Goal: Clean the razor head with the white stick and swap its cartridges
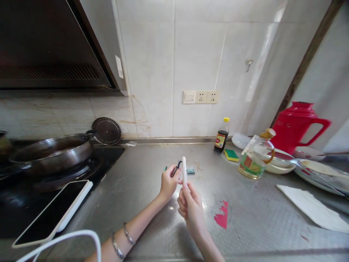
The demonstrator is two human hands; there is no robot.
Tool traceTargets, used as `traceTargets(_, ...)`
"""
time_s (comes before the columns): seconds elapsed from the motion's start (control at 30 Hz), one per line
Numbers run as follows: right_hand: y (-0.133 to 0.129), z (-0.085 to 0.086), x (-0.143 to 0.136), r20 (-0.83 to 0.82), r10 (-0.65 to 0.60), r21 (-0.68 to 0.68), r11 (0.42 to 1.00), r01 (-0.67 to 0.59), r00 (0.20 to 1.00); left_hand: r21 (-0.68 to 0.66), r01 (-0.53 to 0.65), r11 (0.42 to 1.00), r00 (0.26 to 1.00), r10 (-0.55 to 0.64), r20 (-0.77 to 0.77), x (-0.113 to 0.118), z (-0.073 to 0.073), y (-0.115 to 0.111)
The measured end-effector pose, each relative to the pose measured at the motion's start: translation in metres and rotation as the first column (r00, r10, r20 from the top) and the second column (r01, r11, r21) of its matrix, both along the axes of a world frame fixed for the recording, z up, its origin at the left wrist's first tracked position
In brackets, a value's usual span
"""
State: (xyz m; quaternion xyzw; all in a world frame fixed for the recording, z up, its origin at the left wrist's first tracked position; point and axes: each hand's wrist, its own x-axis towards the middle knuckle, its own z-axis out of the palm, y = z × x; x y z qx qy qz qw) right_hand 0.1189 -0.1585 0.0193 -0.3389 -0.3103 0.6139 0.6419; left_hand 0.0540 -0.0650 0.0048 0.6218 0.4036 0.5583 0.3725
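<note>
My left hand [168, 185] is closed around a slim black thing with a metal-looking end [176, 169]; its kind is unclear. My right hand [191, 207] grips the lower end of a narrow white object [184, 170], held upright and seen edge-on, so I cannot tell its kind. The left fingertips are close to the white object; whether they touch it is unclear. Just behind, small green-and-dark cylinders like batteries [191, 171] lie on the metal counter [136, 203]. A bit of green also shows beside the left fingers.
A phone [54, 211] and white cable [81, 233] are at the left, by a pan [57, 149] on the stove. Toward the right stand a sauce bottle [221, 137], sponge [231, 155], glass jug [253, 162], red thermos [293, 125] and dishes. Pink scrap [223, 215] lies nearer.
</note>
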Motion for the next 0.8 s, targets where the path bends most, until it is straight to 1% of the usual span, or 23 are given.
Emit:
traceTargets(0.1, -0.005, -0.002, 0.000, 0.005, 0.000, -0.016, 1.000, 0.000, 1.000, 0.000, 0.005, 1.000, 1.000, -0.005, -0.012, 0.000, -0.002, 0.000)
traceTargets(0.27, 0.001, 0.006, 0.008, -0.032, 0.017, 0.029, 0.999, -0.016, 0.999, 0.015, -0.030, 0.999, 0.999, 0.030, -0.023, 0.001, 0.001, -0.004)
traceTargets(0.4, -0.003, 0.001, 0.007, -0.021, 0.029, -0.011, 1.000, -0.029, 0.999, 0.010, -0.002, 1.000, 1.000, 0.002, -0.023, 0.001, 0.004, -0.006)
traceTargets(0.47, -0.007, -0.002, 0.005, -0.012, 0.030, -0.029, 0.999, -0.031, 0.999, 0.020, -0.008, 1.000, 1.000, 0.008, -0.019, 0.001, 0.004, -0.006)
traceTargets(0.53, -0.008, -0.001, 0.005, -0.019, 0.045, -0.021, 0.999, -0.045, 0.999, 0.025, -0.017, 1.000, 1.000, 0.017, -0.010, 0.000, 0.005, -0.006)
traceTargets(0.67, -0.001, 0.008, 0.007, -0.050, 0.047, 0.019, 0.999, -0.046, 0.998, 0.007, -0.019, 1.000, 1.000, 0.019, 0.014, 0.001, 0.007, -0.007)
traceTargets(0.73, 0.001, 0.008, 0.006, -0.051, 0.038, 0.011, 0.999, -0.038, 0.998, 0.003, -0.016, 1.000, 1.000, 0.016, 0.020, 0.001, 0.007, -0.008)
traceTargets(0.8, -0.001, 0.004, 0.003, -0.049, 0.026, -0.004, 1.000, -0.026, 0.998, 0.007, -0.002, 1.000, 1.000, 0.002, 0.017, 0.001, 0.007, -0.009)
